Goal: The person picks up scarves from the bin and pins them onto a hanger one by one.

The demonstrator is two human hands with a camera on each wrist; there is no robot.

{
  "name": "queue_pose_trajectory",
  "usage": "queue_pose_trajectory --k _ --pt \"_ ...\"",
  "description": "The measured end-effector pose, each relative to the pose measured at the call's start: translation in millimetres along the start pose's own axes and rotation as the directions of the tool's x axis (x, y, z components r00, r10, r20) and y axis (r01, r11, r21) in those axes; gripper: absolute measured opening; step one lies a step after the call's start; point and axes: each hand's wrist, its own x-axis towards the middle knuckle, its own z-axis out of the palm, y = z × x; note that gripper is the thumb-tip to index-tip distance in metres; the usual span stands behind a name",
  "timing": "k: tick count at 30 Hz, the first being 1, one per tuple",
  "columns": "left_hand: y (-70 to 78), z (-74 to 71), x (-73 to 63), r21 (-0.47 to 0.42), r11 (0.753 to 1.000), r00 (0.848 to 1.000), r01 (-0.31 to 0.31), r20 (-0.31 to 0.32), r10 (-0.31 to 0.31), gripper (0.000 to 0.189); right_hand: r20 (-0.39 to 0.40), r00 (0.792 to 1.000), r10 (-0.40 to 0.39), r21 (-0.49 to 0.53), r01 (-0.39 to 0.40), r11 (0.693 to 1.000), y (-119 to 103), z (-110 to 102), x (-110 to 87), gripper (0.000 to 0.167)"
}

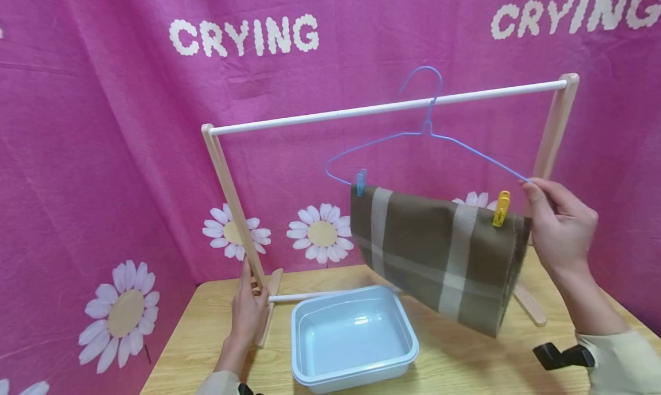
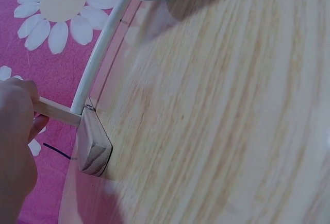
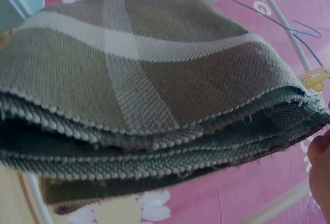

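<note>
My right hand (image 1: pixel 563 225) pinches the right corner of a blue wire hanger (image 1: pixel 480 152). A folded brown plaid cloth (image 1: pixel 418 234) hangs from the hanger's lower bar, pegged by a blue clothespin (image 1: pixel 361 182) on the left and a yellow clothespin (image 1: pixel 501 209) on the right. The hanger's hook rises above the white rail (image 1: pixel 310 118) of a wooden rack, and its neck overlaps the rail in the head view. Low on the rack, my left hand (image 1: pixel 248 303) grips the left wooden post (image 1: pixel 232 202). In the right wrist view the cloth's layered, fringed edges (image 3: pixel 154 141) face the camera.
A light blue plastic basin (image 1: pixel 356 369) stands on the wood-grain table (image 1: pixel 181 349) in front of the rack. The rack's foot (image 2: pixel 94 147) rests near the table's edge, and a lower white bar (image 1: pixel 304 296) runs behind the basin. Behind everything hangs a pink daisy-print curtain (image 1: pixel 144 154).
</note>
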Motion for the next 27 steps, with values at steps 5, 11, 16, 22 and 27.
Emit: queue_pose_trajectory --k 5,11,16,22,27 --pt "-0.8 0.5 -0.3 0.002 1.000 1.000 -0.015 0.000 0.015 0.090 -0.004 0.999 -0.049 -0.043 0.049 0.998 17.9 -10.5 2.7 0.018" --pt "-1.3 1.0 -0.7 -0.005 1.000 1.000 -0.018 0.005 0.018 0.091 -0.017 0.999 -0.043 -0.057 0.042 0.998 28.4 -18.8 3.8 0.021" --pt "-1.7 0.7 -0.4 -0.005 1.000 1.000 -0.019 0.009 0.019 0.090 -0.028 0.999 0.019 -0.071 -0.021 0.997 34.3 -24.7 2.9 0.022" --pt "-2.3 1.3 -0.4 -0.007 1.000 1.000 -0.025 -0.005 0.025 0.091 -0.044 0.997 0.062 -0.108 -0.067 0.992 40.9 -31.3 0.1 0.021" --pt "-1.5 1.5 0.5 -0.002 0.999 0.999 -0.040 -0.019 0.040 0.093 -0.045 0.998 0.054 -0.142 -0.060 0.988 45.7 -36.0 -2.4 0.021"
